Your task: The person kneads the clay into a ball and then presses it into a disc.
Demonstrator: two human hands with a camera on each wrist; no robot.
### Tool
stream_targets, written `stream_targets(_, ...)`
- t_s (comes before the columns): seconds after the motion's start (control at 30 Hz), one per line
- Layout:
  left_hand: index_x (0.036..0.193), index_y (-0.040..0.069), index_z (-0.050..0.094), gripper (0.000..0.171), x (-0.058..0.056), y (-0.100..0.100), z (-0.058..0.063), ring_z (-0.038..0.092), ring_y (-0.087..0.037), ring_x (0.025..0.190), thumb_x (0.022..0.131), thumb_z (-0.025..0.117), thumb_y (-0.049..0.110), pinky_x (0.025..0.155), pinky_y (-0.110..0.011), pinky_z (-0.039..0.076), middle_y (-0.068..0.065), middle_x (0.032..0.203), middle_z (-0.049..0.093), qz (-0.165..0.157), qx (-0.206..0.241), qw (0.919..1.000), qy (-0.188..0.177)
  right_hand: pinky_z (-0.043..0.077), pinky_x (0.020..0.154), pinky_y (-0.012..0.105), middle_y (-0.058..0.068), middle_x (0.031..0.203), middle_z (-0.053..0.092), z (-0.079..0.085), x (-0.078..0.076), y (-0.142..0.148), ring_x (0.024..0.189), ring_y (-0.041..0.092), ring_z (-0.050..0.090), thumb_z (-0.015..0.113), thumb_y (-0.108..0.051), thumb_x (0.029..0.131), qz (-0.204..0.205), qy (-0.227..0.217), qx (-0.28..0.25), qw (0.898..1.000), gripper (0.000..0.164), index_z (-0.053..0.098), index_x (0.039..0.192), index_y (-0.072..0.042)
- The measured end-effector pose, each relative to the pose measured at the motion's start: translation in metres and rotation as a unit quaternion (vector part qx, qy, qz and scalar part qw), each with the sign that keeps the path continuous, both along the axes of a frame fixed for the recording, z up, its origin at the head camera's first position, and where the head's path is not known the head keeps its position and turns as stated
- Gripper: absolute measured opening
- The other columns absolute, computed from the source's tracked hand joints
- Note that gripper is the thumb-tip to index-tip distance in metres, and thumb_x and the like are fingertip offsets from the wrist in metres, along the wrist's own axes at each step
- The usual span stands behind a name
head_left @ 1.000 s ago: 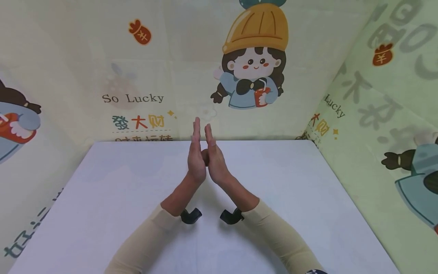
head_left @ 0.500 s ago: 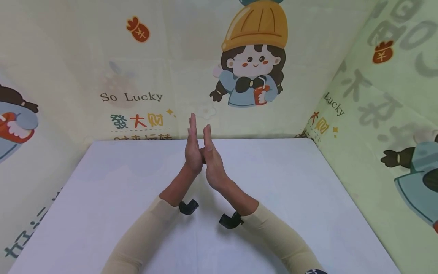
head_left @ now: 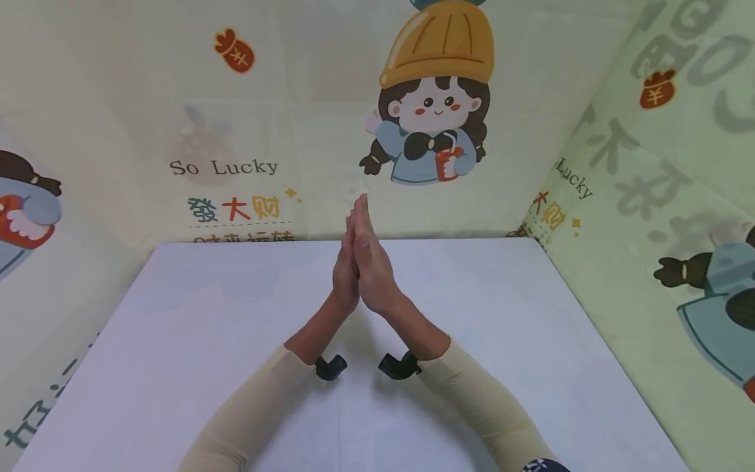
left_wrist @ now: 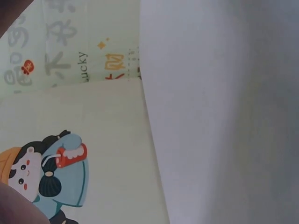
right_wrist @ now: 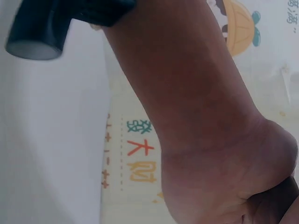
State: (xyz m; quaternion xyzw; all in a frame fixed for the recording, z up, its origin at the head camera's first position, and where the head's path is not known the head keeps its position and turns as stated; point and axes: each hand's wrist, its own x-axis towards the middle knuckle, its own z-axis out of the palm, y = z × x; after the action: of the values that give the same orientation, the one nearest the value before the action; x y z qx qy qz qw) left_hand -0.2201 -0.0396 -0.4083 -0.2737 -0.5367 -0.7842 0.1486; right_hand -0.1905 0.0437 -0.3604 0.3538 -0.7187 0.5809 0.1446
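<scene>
In the head view my left hand (head_left: 345, 272) and right hand (head_left: 376, 272) stand palm to palm above the far part of the table, straight fingers pointing up and away. The right hand partly covers the left. A narrow dark brown patch (head_left: 356, 267) shows in the seam between the palms; I cannot tell whether it is a small lump or shadowed skin. In the right wrist view, a forearm (right_wrist: 182, 79) and the heel of a palm fill the middle, with dark brown between the palms at lower right. Only blurred skin edges reach the left wrist view.
A white table (head_left: 206, 341) lies under both arms. Black curved wrist mounts (head_left: 331, 368) jut inward from the sleeve cuffs. Behind and beside the table hang pale printed cloths (head_left: 318, 131) with cartoon figures and lettering.
The hands slide against each other: the left reaches farther forward half a second ago, then draws back as the right moves forward. The gap between the palms narrows, hiding most of the brown patch.
</scene>
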Motion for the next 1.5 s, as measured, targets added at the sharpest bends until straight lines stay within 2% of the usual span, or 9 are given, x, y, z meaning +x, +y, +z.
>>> stream_targets(0.67,0.169,0.008,0.012,0.065,0.024,0.007,0.005,0.008,-0.01,0.158,0.113,0.008,0.043,0.126,-0.04,0.008,0.005,0.175,0.01,-0.014,-0.074,0.9971,-0.009,0.001,0.126,0.038,0.001,0.176,-0.005,0.004,-0.015,0.012,0.159,0.01,-0.003,0.016,-0.07,0.106,-0.02,-0.032,-0.013,0.999,0.094,-0.002,0.167,-0.001)
stream_targets(0.8,0.168,0.007,0.01,0.063,0.029,0.007,0.008,0.052,-0.011,0.113,0.113,0.006,0.037,0.099,-0.029,0.038,-0.002,0.168,0.033,-0.007,-0.083,0.9964,-0.018,0.0,0.126,0.041,-0.001,0.176,-0.006,0.003,-0.018,0.015,0.159,0.01,-0.003,0.017,-0.073,0.105,-0.016,-0.061,-0.027,0.998,0.096,-0.001,0.168,-0.003)
stream_targets(0.9,0.168,0.006,0.007,0.062,0.033,0.007,0.012,0.041,-0.014,0.077,0.112,0.005,0.033,0.075,-0.028,0.037,-0.003,0.169,0.032,0.007,-0.092,0.9955,-0.021,-0.001,0.126,0.044,-0.002,0.176,-0.006,0.001,-0.021,0.017,0.158,0.009,-0.004,0.017,-0.075,0.104,-0.01,-0.08,-0.035,0.996,0.097,-0.001,0.168,-0.005)
stream_targets(0.97,0.168,0.006,0.006,0.062,0.036,0.008,0.014,0.042,-0.015,0.076,0.112,0.005,0.032,0.075,-0.027,0.038,0.001,0.176,0.006,0.013,-0.097,0.9951,-0.014,-0.003,0.126,0.046,-0.003,0.176,-0.006,0.0,-0.021,0.018,0.158,0.009,-0.004,0.016,-0.075,0.104,-0.001,-0.089,-0.038,0.995,0.096,-0.002,0.168,-0.006)
stream_targets(1.13,0.168,0.006,0.005,0.062,0.038,0.008,0.019,0.05,-0.012,0.122,0.113,0.006,0.034,0.107,-0.031,0.035,-0.001,0.177,0.001,0.025,-0.097,0.9949,0.013,0.002,0.125,0.052,-0.005,0.176,-0.006,-0.006,-0.023,0.019,0.159,0.012,-0.001,0.014,-0.074,0.104,0.029,-0.111,-0.055,0.992,0.092,-0.002,0.169,-0.01)
stream_targets(1.23,0.169,0.006,0.004,0.063,0.039,0.007,0.024,0.008,-0.01,0.158,0.112,0.007,0.033,0.125,-0.04,0.008,0.0,0.176,-0.001,0.029,-0.096,0.9946,0.026,0.024,0.12,0.046,-0.007,0.176,-0.004,-0.008,-0.022,0.019,0.154,0.011,0.021,0.015,-0.075,0.103,0.052,-0.13,-0.077,0.987,0.091,-0.001,0.17,-0.015)
stream_targets(1.33,0.169,0.007,0.004,0.063,0.039,0.006,0.029,-0.006,-0.01,0.159,0.112,0.007,0.033,0.126,-0.045,-0.002,0.003,0.176,-0.001,0.038,-0.096,0.9942,0.03,0.046,0.086,0.03,-0.008,0.176,-0.003,-0.01,-0.02,0.017,0.104,0.011,0.057,0.016,-0.078,0.102,0.072,-0.147,-0.094,0.982,0.091,-0.001,0.17,-0.02)
stream_targets(1.43,0.169,0.009,0.004,0.063,0.039,0.004,0.032,-0.007,-0.008,0.159,0.112,0.008,0.034,0.125,-0.044,-0.005,0.002,0.176,-0.002,0.05,-0.095,0.9939,0.025,0.034,0.055,0.026,-0.008,0.175,0.002,-0.013,-0.018,0.015,0.061,0.013,0.038,0.016,-0.079,0.101,0.08,-0.153,-0.105,0.979,0.093,0.001,0.17,-0.018)
stream_targets(1.5,0.169,0.009,0.003,0.063,0.038,0.003,0.033,-0.006,-0.008,0.159,0.112,0.008,0.035,0.126,-0.043,-0.004,0.0,0.177,-0.003,0.054,-0.089,0.9943,0.024,0.03,0.052,0.025,-0.002,0.169,0.025,-0.015,-0.017,0.013,0.055,0.012,0.034,0.018,-0.08,0.1,0.083,-0.153,-0.115,0.978,0.097,0.003,0.17,-0.015)
